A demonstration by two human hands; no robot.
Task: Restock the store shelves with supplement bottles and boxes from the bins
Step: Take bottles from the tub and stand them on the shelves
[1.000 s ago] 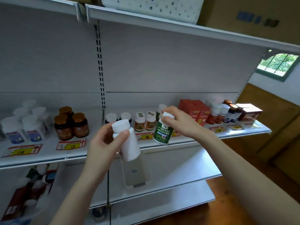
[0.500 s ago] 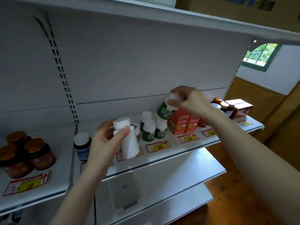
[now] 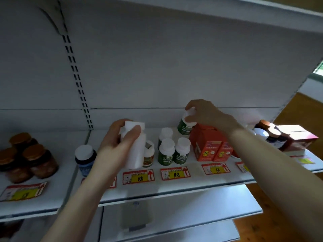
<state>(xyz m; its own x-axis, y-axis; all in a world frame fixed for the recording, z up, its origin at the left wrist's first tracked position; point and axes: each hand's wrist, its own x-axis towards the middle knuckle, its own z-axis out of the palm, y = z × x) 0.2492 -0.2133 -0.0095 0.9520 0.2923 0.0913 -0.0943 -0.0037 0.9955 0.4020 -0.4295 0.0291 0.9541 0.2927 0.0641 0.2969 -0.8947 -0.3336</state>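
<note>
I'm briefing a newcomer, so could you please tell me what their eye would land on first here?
The right hand grips a tilted green-labelled bottle by its white cap, behind the standing green bottles. The left hand holds a plain white bottle nearer the camera. Bright red boxes stand right of them.

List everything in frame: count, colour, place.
shelf: 1, white, mid-frame
green bottles: 3, white caps, standing mid-shelf
held green bottle: 1, white cap, in right grip
white bottle: 1, plain, in left grip
brown-label bottle: 1, behind the white bottle
blue bottle: 1, white cap, left of left grip
amber jars: at least 3, brown lids, far left
orange boxes: at least 2, right of green bottles
dark bottles: about 3, blurred, far right
dark red box: 1, far right end
price tags: several, red and yellow, shelf front
left grip: holds the white bottle
right grip: grips the held bottle's cap
</note>
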